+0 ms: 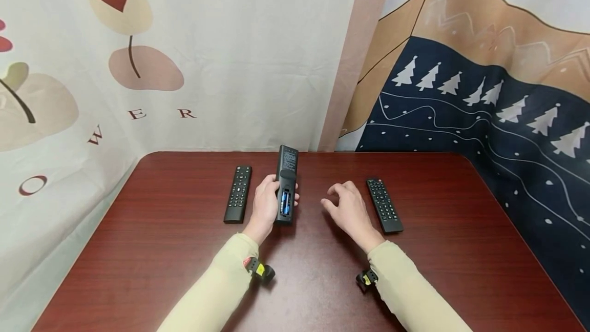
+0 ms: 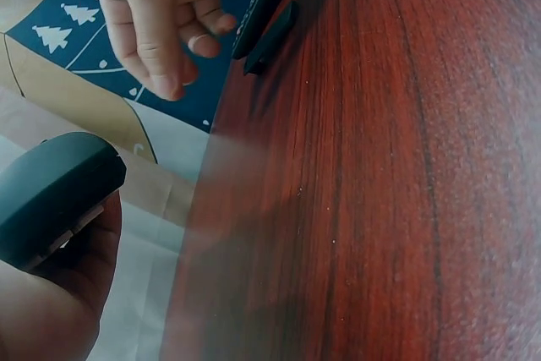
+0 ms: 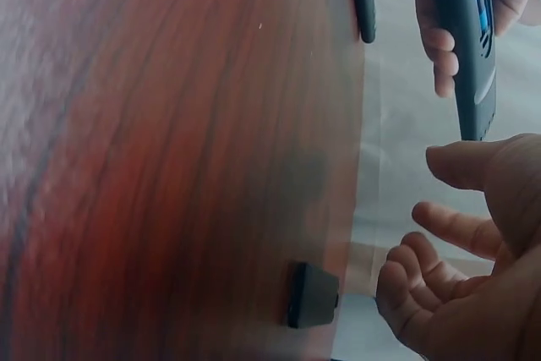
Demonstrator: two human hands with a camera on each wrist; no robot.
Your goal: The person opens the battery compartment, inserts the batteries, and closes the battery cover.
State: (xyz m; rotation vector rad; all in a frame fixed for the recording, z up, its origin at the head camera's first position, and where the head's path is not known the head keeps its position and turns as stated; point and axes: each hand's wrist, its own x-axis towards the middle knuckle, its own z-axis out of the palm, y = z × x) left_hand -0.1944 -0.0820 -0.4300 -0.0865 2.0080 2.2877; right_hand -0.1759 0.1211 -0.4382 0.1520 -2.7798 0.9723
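Note:
My left hand [image 1: 265, 204] grips a black remote control [image 1: 288, 168], back side up, thumb on one edge and fingers round the other. Its battery compartment is uncovered, and blue batteries [image 1: 285, 202] show inside. To the right, my right hand [image 1: 348, 209] hovers above the table with loosely bent fingers and holds nothing. Beneath it in the right wrist view lies a small black piece with a tab [image 3: 313, 295], which looks like a battery cover; the hand hides it in the head view.
A black remote [image 1: 238, 193] lies buttons up left of my left hand. Another remote [image 1: 384, 206] lies buttons up just right of my right hand. The reddish-brown table [image 1: 318, 281] ends at a printed curtain [image 1: 258, 65] behind.

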